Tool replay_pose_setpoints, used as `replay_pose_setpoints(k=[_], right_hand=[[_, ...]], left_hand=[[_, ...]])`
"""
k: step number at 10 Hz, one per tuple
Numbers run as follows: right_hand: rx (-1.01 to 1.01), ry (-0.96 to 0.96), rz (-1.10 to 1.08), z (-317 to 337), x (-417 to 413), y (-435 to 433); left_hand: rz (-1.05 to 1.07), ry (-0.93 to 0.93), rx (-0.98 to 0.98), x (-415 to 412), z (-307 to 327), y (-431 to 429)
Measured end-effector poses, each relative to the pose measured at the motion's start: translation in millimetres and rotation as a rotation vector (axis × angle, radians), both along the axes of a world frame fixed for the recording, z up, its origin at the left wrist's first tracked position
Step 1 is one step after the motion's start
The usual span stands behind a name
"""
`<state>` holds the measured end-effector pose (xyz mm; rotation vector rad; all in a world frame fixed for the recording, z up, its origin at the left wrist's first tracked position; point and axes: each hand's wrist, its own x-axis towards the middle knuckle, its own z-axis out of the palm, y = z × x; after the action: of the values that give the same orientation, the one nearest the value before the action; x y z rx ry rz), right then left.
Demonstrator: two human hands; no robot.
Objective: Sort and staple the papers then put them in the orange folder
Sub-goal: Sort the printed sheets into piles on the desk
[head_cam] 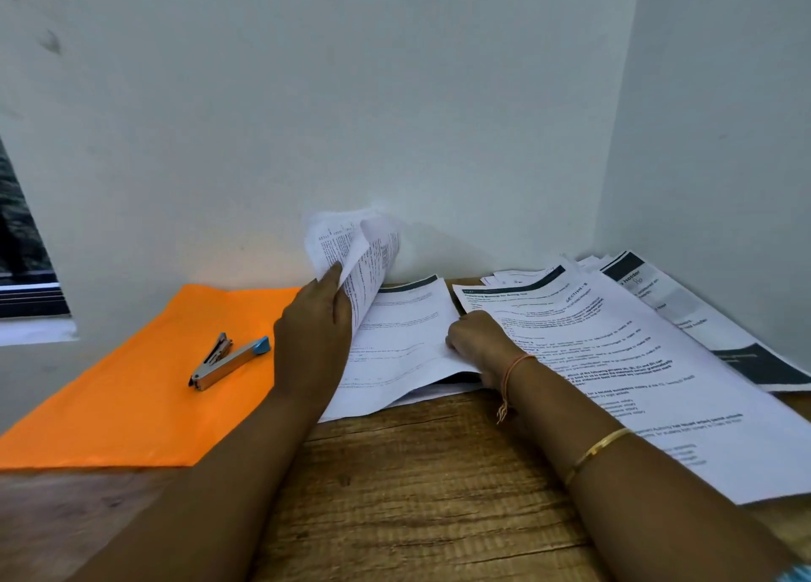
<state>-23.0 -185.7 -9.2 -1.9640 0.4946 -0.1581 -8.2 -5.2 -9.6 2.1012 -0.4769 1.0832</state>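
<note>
- Your left grip (313, 335) holds the lifted, curling white printed sheets (355, 252) at centre, near the far wall.
- Your right grip (476, 344) rests with fingers curled on the flat white paper stack (403, 344); you cannot tell whether it pinches a sheet.
- The flat orange paper folder (145, 384) lies at left on the wooden surface (417, 472), with the silver blue-ended stapler (228, 360) on it.

The wooden worktop (417, 472) runs back to a white wall and into a corner at the far right. An orange folder (131, 397) lies flat across its left side, reaching the back edge. A stack of papers (403, 344) sits at the middle back. Loose printed sheets (636, 384) overlap along the right side into the corner.
</note>
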Motion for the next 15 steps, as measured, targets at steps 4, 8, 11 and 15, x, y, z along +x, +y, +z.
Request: replay_pose_setpoints(k=[4,8,11,15], right_hand=[[0.005,-0.102,0.054,1,-7,3],[0.000,-0.412,-0.090,18,-9,-2],[0.425,-0.084,0.151,38,-20,-12],[-0.216,0.121,0.082,52,-17,-17]], left_hand=[[-0.022,0.061,0.002,-10,2,-5],[-0.120,0.366,0.172,-9,-2,-13],[-0.275,0.324,0.203,-11,-2,-17],[-0.452,0.091,0.328,-18,-4,-22]])
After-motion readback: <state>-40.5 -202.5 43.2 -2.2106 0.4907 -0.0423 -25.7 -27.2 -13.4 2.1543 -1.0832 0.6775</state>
